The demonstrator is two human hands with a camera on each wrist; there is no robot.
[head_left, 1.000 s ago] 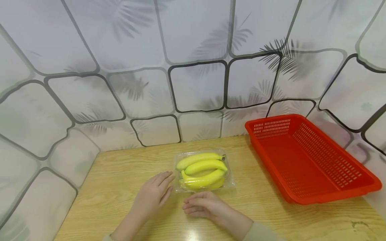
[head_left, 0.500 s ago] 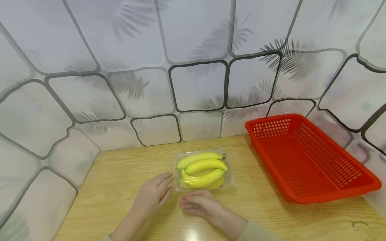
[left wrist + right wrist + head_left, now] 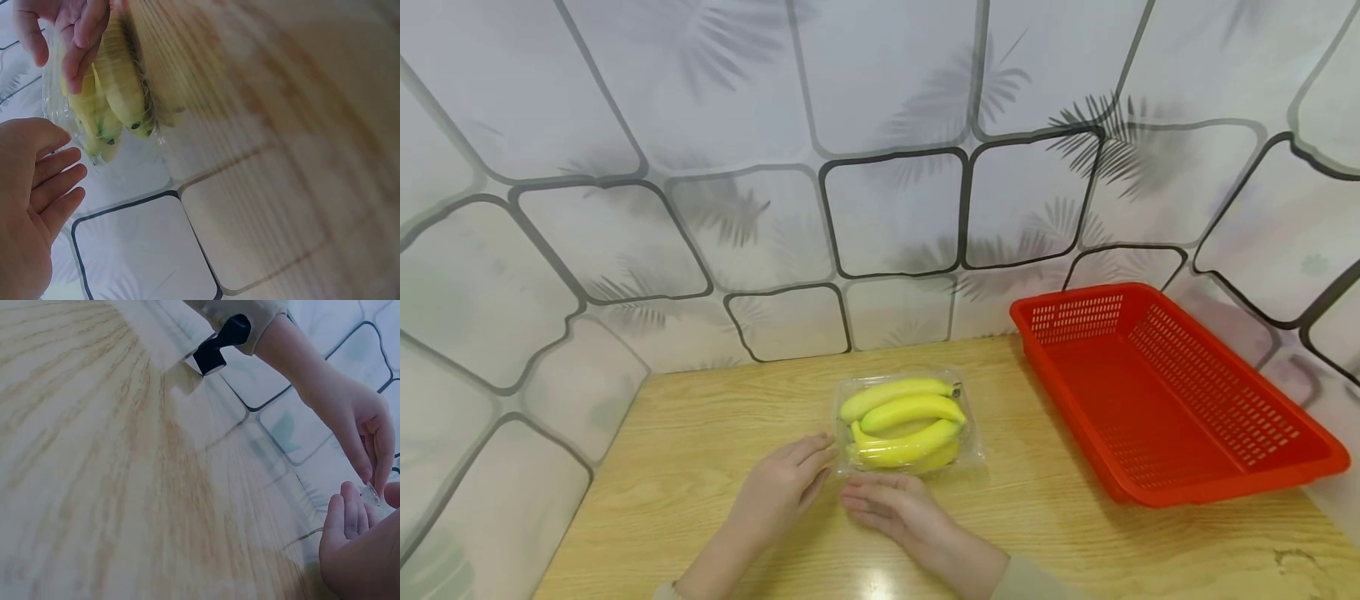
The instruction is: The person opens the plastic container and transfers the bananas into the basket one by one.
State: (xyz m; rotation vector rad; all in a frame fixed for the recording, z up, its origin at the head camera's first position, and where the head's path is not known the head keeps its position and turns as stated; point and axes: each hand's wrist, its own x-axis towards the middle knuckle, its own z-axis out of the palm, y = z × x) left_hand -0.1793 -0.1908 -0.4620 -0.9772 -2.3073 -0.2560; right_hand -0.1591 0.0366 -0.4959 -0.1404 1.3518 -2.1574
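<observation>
Several yellow bananas [image 3: 910, 414] lie in a clear plastic box [image 3: 974, 450] on the wooden table. At the box's front left corner is my left hand [image 3: 778, 490], its fingers loosely bent; the right wrist view puts its fingertips beside the clear plastic corner [image 3: 370, 494], and contact is hard to tell. My right hand [image 3: 906, 515] stands on edge along the front side of the box, fingers extended together. Neither hand wraps round anything. From the left wrist, the bananas [image 3: 122, 94] show their dark tips, with the right hand [image 3: 72, 31] partly in front of them.
A red plastic basket [image 3: 1150, 400] with slotted walls stands at the right of the table [image 3: 700, 433]. A pale patterned wall covering [image 3: 895, 217] rises behind the table and along its sides.
My right hand has slid slightly left along the front of the box, closer to the left hand. The left hand has barely shifted. Box, bananas and basket stay in place.
</observation>
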